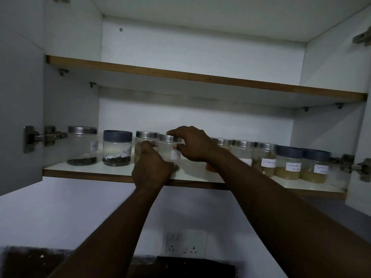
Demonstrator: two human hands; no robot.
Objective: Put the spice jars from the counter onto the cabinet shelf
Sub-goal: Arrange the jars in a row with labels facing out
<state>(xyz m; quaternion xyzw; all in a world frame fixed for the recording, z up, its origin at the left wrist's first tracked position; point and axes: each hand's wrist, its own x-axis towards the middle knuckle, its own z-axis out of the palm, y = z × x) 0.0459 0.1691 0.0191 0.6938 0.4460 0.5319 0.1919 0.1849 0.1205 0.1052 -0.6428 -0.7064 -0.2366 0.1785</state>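
Nine spice jars (pixel 117 149) stand in a row along the lower shelf (pixel 96 168) of the open cabinet. Both hands are on the fourth from the left, a clear jar (pixel 168 151) with a silver lid (pixel 168 138) and a white label. It sits upright on the shelf, a little nearer the front edge than its left neighbour.

The right hand (pixel 192 146) caps it from above: its fingers curl over the far rim of the lid and the thumb presses the glass just below it. The left hand (pixel 152 167) wraps the jar's near left side low down. Its back faces the camera, so most of its fingers are hidden.

The step looks like seating this jar in line, so it should slide rather than lift. The low hand can push the base back while the top hand only steadies, since a shove at the lid would tip the jar. To the left, the brown-spice jar (pixel 143 141) is touching or nearly so, with the left fingertips between the two, so any drift that way would knock it. Pushing straight back keeps the label facing forward like the rest. How much room lies towards the orange-filled jar (pixel 210 167) on the right I cannot tell, as the right wrist covers that stretch.
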